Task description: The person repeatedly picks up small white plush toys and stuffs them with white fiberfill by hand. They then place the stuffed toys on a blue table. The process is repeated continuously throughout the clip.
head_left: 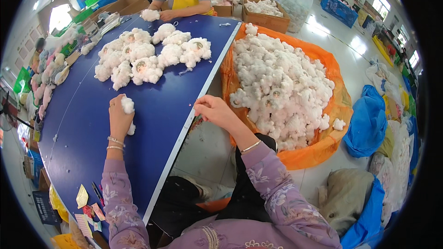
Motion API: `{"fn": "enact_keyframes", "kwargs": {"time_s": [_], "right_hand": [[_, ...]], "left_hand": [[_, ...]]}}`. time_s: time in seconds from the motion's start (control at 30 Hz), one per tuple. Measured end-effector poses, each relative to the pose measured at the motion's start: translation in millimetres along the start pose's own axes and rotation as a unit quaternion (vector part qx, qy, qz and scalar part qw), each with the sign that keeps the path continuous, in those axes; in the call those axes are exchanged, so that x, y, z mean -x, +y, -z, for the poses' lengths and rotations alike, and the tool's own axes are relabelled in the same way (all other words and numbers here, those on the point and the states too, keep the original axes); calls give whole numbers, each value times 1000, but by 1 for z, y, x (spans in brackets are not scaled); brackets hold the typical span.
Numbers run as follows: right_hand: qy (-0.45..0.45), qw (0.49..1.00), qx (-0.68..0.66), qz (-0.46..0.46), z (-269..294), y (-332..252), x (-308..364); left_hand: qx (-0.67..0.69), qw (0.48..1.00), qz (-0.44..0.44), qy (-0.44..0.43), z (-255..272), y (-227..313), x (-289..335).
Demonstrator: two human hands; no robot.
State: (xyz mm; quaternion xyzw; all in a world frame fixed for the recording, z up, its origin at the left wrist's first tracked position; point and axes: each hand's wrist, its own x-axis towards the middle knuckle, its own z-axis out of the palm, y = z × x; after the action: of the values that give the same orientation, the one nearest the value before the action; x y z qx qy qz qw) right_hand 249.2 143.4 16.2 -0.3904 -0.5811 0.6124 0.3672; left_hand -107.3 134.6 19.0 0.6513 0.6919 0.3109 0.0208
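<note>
My left hand [119,119] is closed around a small white fluffy plush toy [128,105] just above the blue table. Parts of the plush stick out past the fingers; the rest is hidden by the hand. At the table's right edge, my right hand [213,110] is closed in a pinch, and whatever its fingertips hold is too small to make out. Farther up the table lies a cluster of white plush toys [146,70], some with a round face patch. To the right, a large orange sack [342,106] bulges open with a heap of similar white plush toys [286,87].
Across the blue table [87,157], a person in a yellow apron [185,2] handles a white fluffy piece [150,15]. Coloured plush pieces [46,76] line the left edge. Paper scraps and a pen lie near left. Blue bags [368,122] and a cardboard box [265,20] stand on the floor.
</note>
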Motion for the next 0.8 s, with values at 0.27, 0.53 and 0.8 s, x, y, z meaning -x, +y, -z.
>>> {"fn": "enact_keyframes", "kwargs": {"time_s": [0.27, 0.53, 0.8], "right_hand": [[-224, 967, -112, -37, -54, -1, 11], [-158, 987, 1, 11, -60, 14, 10], [-154, 988, -3, -22, -61, 5, 18]], "left_hand": [[527, 849, 11, -37, -24, 108, 69], [569, 819, 74, -30, -54, 110, 72], [488, 868, 86, 32, -64, 92, 64]]}}
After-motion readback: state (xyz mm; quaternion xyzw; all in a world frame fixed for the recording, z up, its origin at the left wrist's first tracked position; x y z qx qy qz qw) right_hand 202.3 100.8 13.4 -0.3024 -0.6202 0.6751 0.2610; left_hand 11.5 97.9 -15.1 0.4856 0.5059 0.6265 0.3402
